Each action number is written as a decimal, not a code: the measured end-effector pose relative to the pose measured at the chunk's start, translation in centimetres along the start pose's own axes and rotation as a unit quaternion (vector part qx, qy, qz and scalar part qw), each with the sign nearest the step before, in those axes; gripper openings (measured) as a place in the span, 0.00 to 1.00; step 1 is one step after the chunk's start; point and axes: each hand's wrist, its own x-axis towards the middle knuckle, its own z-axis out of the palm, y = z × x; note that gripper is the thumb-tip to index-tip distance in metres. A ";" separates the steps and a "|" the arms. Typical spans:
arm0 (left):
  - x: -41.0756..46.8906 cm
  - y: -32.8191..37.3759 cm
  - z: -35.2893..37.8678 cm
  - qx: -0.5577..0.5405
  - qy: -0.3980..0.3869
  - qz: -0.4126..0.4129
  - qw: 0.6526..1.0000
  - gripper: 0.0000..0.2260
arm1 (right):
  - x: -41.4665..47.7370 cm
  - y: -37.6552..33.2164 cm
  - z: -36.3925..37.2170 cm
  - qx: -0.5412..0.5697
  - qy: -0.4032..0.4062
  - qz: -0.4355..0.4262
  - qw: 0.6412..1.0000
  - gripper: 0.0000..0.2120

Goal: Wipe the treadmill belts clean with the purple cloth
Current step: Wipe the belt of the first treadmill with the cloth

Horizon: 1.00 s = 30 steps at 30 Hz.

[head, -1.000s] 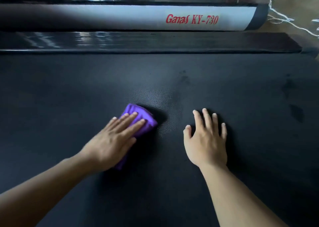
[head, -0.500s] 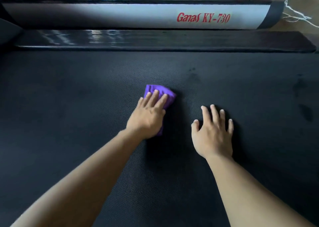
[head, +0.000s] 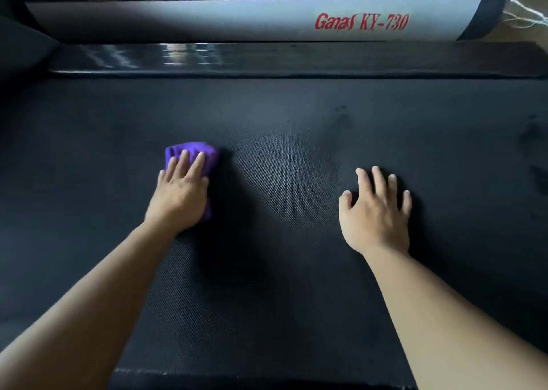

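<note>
The purple cloth (head: 189, 147) lies bunched into a soft, rumpled wad on the black treadmill belt (head: 281, 271), left of the frame's centre. The left hand (head: 181, 199) lies flat on top of it, fingers straight and close together, pressing it to the belt without curling round it. Folds of fabric show past the fingertips and along the hand's right edge.

The right hand (head: 376, 214) rests palm down on the bare belt, right of centre and well apart from the cloth. Its fingers are spread and relaxed, and it holds nothing.

The belt is matte, with a fine woven, diamond-like grain that catches light between the two hands. Faint dark smudges (head: 341, 116) mark it above centre, and more show at the right edge (head: 530, 134).

Across the upper frame runs a glossy black side rail (head: 267, 59) with streaky reflections. Above it lies a rounded silver-grey cover (head: 237, 18) with red lettering, "Ganas KY-730". A thin white cord (head: 525, 15) lies tangled in the upper right corner.
</note>
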 end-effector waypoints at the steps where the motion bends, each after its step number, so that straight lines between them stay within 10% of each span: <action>1: 0.7 1.6 0.4 0.005 0.002 0.005 1.000 0.24 | 0.0 0.0 0.0 0.003 -0.001 0.000 1.000 0.27; 14: -14.9 7.4 2.1 0.005 -0.063 0.222 0.973 0.26 | -0.1 0.1 -0.4 0.022 -0.012 0.003 1.000 0.27; 22: -10.8 -1.0 -0.2 -0.022 -0.018 0.054 0.998 0.26 | 0.0 0.2 -0.4 0.036 -0.016 -0.006 0.999 0.27; 30: -6.6 8.6 2.4 0.018 0.002 0.057 0.998 0.25 | 0.2 0.3 -0.7 0.032 -0.036 -0.012 0.999 0.25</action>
